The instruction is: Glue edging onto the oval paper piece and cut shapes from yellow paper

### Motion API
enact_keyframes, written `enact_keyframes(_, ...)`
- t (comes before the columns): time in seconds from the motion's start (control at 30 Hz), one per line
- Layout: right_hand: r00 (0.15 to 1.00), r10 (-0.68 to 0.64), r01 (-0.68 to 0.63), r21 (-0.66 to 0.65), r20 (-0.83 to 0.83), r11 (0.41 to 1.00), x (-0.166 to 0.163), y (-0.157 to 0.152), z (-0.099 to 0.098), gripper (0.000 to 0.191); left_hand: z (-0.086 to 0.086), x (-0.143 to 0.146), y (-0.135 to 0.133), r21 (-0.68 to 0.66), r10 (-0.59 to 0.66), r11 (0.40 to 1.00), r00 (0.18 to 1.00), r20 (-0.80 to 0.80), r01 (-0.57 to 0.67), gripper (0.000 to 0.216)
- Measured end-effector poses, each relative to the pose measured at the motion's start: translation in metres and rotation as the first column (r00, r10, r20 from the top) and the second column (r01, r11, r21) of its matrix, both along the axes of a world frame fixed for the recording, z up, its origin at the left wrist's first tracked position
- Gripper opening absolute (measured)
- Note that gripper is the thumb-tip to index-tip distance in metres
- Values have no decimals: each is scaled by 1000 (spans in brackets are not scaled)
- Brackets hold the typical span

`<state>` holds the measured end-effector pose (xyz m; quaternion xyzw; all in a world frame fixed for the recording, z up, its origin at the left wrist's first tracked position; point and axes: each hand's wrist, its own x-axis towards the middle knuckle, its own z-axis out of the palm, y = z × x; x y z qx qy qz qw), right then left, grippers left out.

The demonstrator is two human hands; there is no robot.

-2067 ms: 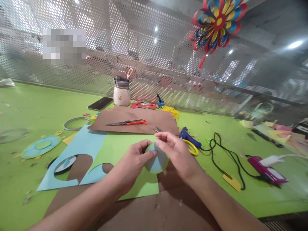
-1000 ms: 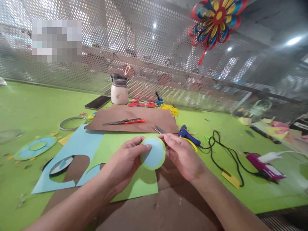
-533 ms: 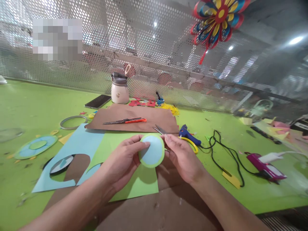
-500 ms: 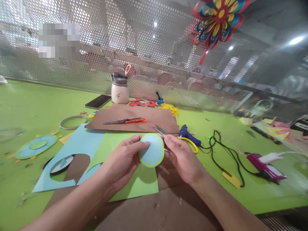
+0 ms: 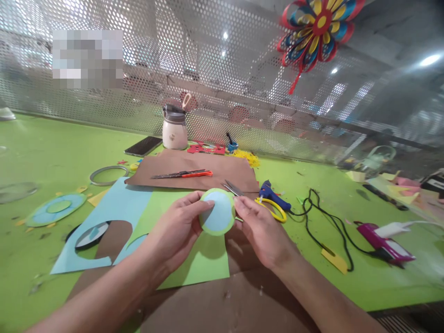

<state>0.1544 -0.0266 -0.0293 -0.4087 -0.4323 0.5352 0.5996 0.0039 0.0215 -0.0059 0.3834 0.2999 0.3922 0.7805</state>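
Note:
Between my hands is a round paper disc [image 5: 218, 215], light blue with a pale green rim, raised over the work sheets. My left hand [image 5: 176, 226] grips its left side, thumb lying on the blue face. At the right edge, my right hand [image 5: 262, 229] pinches the disc between thumb and fingers. Scissors [image 5: 276, 213] with yellow handles show behind my right hand, which hides their middle. Beneath lie a green paper sheet [image 5: 204, 263] and a light blue sheet [image 5: 120, 196] with round cut-outs.
A utility knife [image 5: 197, 174] lies on brown paper [image 5: 156, 162]. On the right are a blue glue gun [image 5: 274, 196], its black cord and a magenta power strip [image 5: 385, 243]. A paper ring [image 5: 71, 203], tape roll [image 5: 92, 236], phone [image 5: 143, 145] and jug [image 5: 174, 134] sit left and behind.
The disc has turned slightly and sits a little higher, both hands still on it. The whole view has shifted slightly.

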Motion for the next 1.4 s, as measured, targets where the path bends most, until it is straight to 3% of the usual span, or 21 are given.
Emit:
enact_keyframes(0.5, 997, 56, -55, -23, 52, 998, -2, 3, -14, 22, -6, -3, 8, 21, 98, 995, 995, 20, -98, 14)
enact_keyframes(0.73, 977, -68, 62, 39, 200, 997, 11, 13, 2, 23, -8, -1, 2, 68, 16, 998, 997, -74, -11, 9)
enact_keyframes(0.97, 982, 56, -48, -50, 179, 998, 6, 25, 13, 24, -8, 1, -4, 110, -61, 992, 995, -79, 69, 11)
enact_keyframes(1.17, 989, 51, -41, -81, 135, 996, 5, 24, 13, 26, -10, 1, -4, 127, -61, 989, 994, -95, 73, 15)
enact_keyframes(1.4, 969, 48, -34, -61, 241, 998, 0, 33, 18, 25, -5, 3, -8, 138, -56, 987, 986, -155, 78, 23)
